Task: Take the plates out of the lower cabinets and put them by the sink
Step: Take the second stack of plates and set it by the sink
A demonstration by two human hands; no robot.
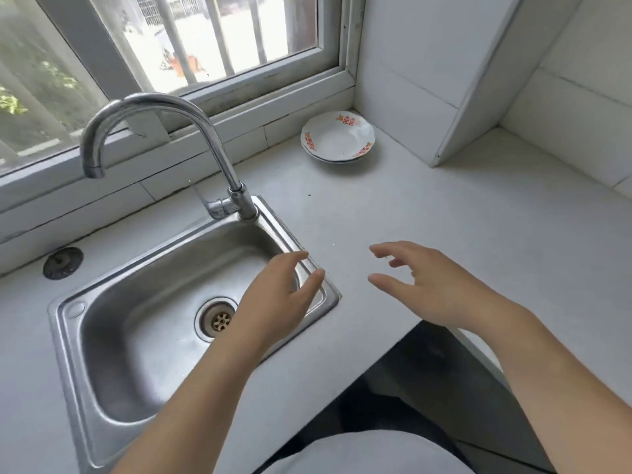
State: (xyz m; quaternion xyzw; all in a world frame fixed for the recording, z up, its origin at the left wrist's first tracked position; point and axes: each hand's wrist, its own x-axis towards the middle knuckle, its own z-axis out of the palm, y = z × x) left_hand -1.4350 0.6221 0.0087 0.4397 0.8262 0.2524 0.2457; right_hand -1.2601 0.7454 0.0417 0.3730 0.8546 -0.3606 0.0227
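Observation:
A small stack of white plates (pixel 337 138) with red and orange rim patterns sits on the white counter in the back corner, below the window and right of the faucet. The steel sink (pixel 160 268) lies to the left. My left hand (pixel 280 295) hovers over the sink's right rim, fingers apart and holding nothing. Over the bare counter just right of the sink, my right hand (pixel 424 282) is spread open and also holds nothing. Both hands are well short of the plates.
A curved chrome faucet (pixel 164 107) rises at the sink's back edge. A round drain cover (pixel 62 262) lies on the counter at far left. A white tiled column (pixel 461 77) stands at the right, and the counter (pixel 410 206) turns a corner there.

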